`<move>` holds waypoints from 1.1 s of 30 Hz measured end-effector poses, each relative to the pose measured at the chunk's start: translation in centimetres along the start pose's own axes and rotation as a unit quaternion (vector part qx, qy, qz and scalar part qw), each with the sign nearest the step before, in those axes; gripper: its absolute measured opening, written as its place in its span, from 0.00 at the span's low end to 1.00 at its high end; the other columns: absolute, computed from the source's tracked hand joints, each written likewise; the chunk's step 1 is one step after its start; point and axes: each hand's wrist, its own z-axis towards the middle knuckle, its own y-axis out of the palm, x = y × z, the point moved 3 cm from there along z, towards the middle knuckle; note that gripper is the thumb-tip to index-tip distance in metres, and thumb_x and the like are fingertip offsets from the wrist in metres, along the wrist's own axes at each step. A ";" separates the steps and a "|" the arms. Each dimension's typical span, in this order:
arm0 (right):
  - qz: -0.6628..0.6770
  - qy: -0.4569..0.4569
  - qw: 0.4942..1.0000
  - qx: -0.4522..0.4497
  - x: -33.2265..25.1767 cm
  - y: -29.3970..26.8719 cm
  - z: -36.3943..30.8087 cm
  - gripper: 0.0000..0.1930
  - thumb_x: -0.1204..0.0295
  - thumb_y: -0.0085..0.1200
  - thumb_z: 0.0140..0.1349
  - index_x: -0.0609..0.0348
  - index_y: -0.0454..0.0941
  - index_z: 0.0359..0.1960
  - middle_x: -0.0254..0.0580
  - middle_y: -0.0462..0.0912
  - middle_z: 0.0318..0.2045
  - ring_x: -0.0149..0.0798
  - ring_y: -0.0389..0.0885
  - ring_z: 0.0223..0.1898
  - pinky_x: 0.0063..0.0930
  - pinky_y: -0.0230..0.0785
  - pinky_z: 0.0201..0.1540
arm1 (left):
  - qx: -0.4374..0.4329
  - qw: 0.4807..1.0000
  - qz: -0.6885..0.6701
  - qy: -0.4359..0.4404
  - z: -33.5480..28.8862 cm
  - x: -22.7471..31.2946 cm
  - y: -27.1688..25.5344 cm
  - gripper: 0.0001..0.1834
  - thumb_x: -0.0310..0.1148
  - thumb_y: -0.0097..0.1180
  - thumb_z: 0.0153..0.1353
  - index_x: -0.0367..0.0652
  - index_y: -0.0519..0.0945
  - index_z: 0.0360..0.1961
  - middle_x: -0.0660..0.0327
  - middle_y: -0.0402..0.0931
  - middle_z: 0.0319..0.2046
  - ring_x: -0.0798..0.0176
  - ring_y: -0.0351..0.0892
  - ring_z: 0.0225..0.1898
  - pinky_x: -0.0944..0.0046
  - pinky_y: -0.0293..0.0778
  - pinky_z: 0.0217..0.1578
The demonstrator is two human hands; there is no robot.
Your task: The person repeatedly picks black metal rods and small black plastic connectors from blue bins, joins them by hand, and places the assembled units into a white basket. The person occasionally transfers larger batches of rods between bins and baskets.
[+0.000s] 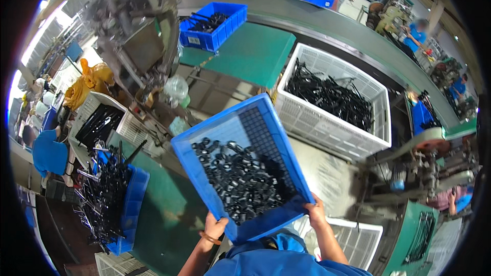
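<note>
I hold a shallow blue plastic tray (221, 129) in front of me, tilted up at its far end. My left hand (215, 226) grips its near left corner. My right hand (316, 211) grips its near right corner. Many small black plastic parts (240, 179) lie heaped in the tray's lower half, toward me. The upper part of the tray floor is bare and shows a grid pattern.
A white crate of long black parts (332, 97) stands behind the tray on the right. A blue bin of black rods (115, 194) sits left on a green table (163, 214). Another blue bin (212, 23) rests on a far green bench. Other workers stand at the back right.
</note>
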 end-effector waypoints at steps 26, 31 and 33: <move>-0.138 -0.051 0.976 0.159 -17.7 -14.5 32.2 0.15 0.74 0.48 0.63 0.67 0.72 0.50 0.46 0.82 0.34 0.36 0.82 0.33 0.27 0.74 0.34 | 0.128 0.972 -0.005 -0.197 88.3 27.7 44.4 0.33 0.34 0.52 0.51 0.41 0.59 0.60 0.41 0.67 0.54 0.44 0.72 0.53 0.48 0.70 0.52; -0.388 0.032 0.900 0.197 -15.7 -15.4 33.1 0.14 0.74 0.50 0.58 0.58 0.77 0.46 0.48 0.82 0.28 0.42 0.82 0.30 0.33 0.74 0.33 | 0.131 0.915 -0.279 -0.260 99.0 23.4 46.5 0.24 0.37 0.57 0.54 0.36 0.71 0.49 0.45 0.74 0.44 0.49 0.77 0.44 0.41 0.73 0.47; -0.407 0.071 0.883 0.225 -17.1 -14.1 33.0 0.15 0.72 0.49 0.55 0.53 0.79 0.44 0.51 0.82 0.30 0.50 0.81 0.33 0.41 0.73 0.35 | -0.001 0.965 -0.163 -0.208 100.1 20.0 45.2 0.21 0.41 0.54 0.58 0.40 0.72 0.49 0.43 0.72 0.44 0.46 0.75 0.44 0.34 0.70 0.45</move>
